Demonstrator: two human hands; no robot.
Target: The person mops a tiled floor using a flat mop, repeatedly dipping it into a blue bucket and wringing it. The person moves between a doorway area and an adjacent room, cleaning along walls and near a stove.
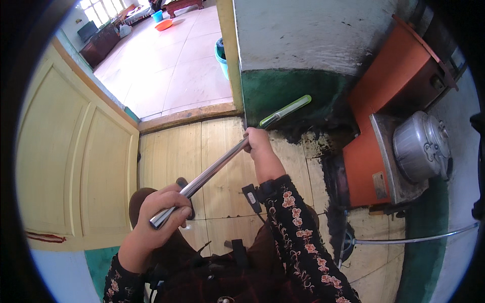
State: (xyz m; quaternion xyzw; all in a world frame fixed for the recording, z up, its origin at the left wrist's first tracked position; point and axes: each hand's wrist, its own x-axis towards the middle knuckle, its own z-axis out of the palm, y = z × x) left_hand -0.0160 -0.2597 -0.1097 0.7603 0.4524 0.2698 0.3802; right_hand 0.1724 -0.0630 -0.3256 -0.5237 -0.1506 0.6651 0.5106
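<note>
A metal pole (212, 171) runs slantwise across the view, from lower left to upper right. My left hand (161, 210) is closed around it near its lower end. Farther along, my right hand (259, 142) grips the same pole. At its far end is a flat green-and-white head (293, 108), like that of a mop or squeegee, against or close in front of the green lower part of the wall; whether it touches cannot be told. Black sleeves with pink flowers cover both forearms, and a small device with a cable hangs at the right wrist.
An orange stove (363, 170) on the right bears a lidded aluminium pot (416, 147). Left stands a cream door (75, 151). A raised wooden threshold (185, 116) leads to a room with a blue bin (221, 57) and an orange basin (163, 25). Black soot marks the tiled floor.
</note>
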